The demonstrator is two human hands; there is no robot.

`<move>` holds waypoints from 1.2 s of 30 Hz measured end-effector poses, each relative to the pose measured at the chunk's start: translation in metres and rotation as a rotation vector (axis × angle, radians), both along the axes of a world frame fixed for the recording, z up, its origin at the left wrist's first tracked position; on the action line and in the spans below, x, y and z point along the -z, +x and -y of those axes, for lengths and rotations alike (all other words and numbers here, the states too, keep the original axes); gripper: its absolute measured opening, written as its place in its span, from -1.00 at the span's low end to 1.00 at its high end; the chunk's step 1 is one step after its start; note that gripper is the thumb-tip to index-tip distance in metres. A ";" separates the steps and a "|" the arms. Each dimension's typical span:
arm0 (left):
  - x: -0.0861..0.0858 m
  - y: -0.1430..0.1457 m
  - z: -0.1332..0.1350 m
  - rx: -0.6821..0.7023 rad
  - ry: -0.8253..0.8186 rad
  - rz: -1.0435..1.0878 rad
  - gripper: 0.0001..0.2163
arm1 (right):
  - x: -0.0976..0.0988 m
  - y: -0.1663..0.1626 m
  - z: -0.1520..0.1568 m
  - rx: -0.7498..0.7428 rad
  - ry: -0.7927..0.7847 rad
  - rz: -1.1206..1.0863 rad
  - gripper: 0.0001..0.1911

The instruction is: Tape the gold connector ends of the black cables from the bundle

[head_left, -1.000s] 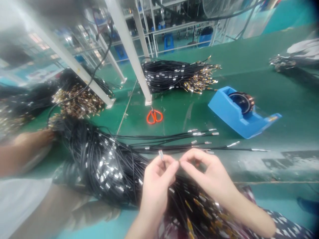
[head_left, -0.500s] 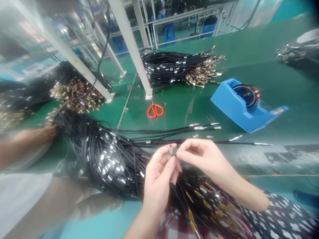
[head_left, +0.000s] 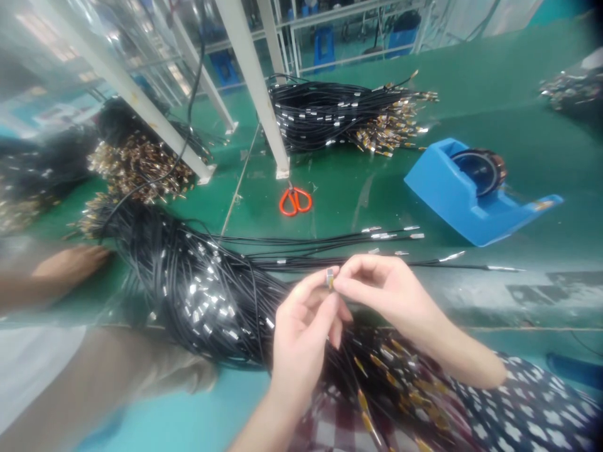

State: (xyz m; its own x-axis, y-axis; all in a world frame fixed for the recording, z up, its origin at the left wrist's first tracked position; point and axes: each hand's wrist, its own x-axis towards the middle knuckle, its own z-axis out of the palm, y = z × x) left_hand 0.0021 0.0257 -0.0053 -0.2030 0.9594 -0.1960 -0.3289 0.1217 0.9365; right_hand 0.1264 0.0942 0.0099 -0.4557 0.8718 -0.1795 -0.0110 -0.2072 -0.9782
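My left hand (head_left: 301, 333) is closed round the end of a thin black cable, and a small silver connector (head_left: 330, 276) sits at its index fingertip. My right hand (head_left: 391, 289) meets it from the right, thumb and index finger pinched by the connector. A small bit of amber tape (head_left: 331, 284) shows at that pinch, partly hidden by the fingers. Under both hands runs a thick bundle of black cables (head_left: 202, 295) with many silver tags. Its near ends, wrapped in amber (head_left: 365, 402), hang over the table edge above my lap.
Red-handled scissors (head_left: 295, 202) lie behind the bundle. A blue tape dispenser (head_left: 452, 194) stands at right. Several loose cables (head_left: 320, 240) stretch across the green table. More cable bundles (head_left: 325, 116) lie behind, among white posts (head_left: 257, 88). A co-worker's hand (head_left: 75, 267) rests at left.
My fingertips and the connector have come closer together, and the connector shows more plainly. The co-worker's hand at left has drawn back from the bundle. The view has shifted slightly.
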 end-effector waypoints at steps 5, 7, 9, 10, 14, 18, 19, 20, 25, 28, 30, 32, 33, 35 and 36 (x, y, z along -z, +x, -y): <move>0.000 0.000 0.000 0.009 0.002 -0.003 -0.75 | 0.001 0.000 -0.001 0.012 0.024 0.025 -0.75; 0.000 0.000 0.001 0.007 -0.001 -0.005 -0.75 | 0.002 0.000 -0.001 0.023 0.044 0.035 -0.76; -0.001 0.001 0.001 0.002 -0.002 -0.010 -0.74 | 0.003 -0.001 -0.001 0.037 0.064 0.045 -0.78; -0.001 0.002 0.001 -0.005 0.000 -0.012 -0.74 | 0.003 -0.001 0.000 0.046 0.073 0.051 -0.79; -0.001 0.003 -0.002 -0.068 0.007 -0.007 -0.80 | 0.002 -0.003 0.002 0.051 0.107 0.077 -0.81; -0.001 0.001 -0.007 -0.102 -0.026 0.030 -0.85 | 0.003 -0.002 0.002 0.050 0.153 0.116 -0.83; -0.001 0.001 -0.007 -0.098 -0.031 0.047 -0.85 | 0.003 -0.002 0.002 0.052 0.158 0.122 -0.83; -0.002 0.001 -0.008 -0.091 -0.035 0.064 -0.84 | 0.003 -0.001 0.002 0.048 0.156 0.123 -0.82; -0.007 -0.001 -0.008 -0.070 -0.058 0.077 -0.84 | 0.002 0.000 -0.001 0.033 0.174 0.119 -0.83; -0.008 -0.005 -0.008 -0.032 -0.087 0.079 -0.82 | 0.002 0.000 -0.001 0.031 0.173 0.102 -0.83; -0.008 -0.007 -0.008 -0.020 -0.097 0.105 -0.81 | 0.005 0.000 -0.002 0.018 0.108 0.032 -0.80; -0.007 -0.008 -0.009 -0.020 -0.094 0.134 -0.81 | 0.010 0.000 -0.002 0.018 0.032 -0.056 -0.77; -0.007 -0.008 -0.009 -0.020 -0.094 0.145 -0.81 | 0.012 0.001 -0.002 0.030 0.009 -0.085 -0.75; -0.007 -0.009 -0.009 -0.030 -0.099 0.157 -0.81 | 0.014 0.002 -0.001 0.073 0.010 -0.095 -0.73; -0.007 -0.009 -0.010 -0.036 -0.101 0.160 -0.81 | 0.015 0.002 -0.001 0.090 0.027 -0.078 -0.72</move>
State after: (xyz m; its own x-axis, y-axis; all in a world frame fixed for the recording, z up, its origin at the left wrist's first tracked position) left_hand -0.0064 0.0352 0.0015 -0.1954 0.9259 -0.3233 -0.4788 0.1977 0.8554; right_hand 0.1283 0.0950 -0.0049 -0.3871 0.9139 -0.1222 -0.1051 -0.1754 -0.9789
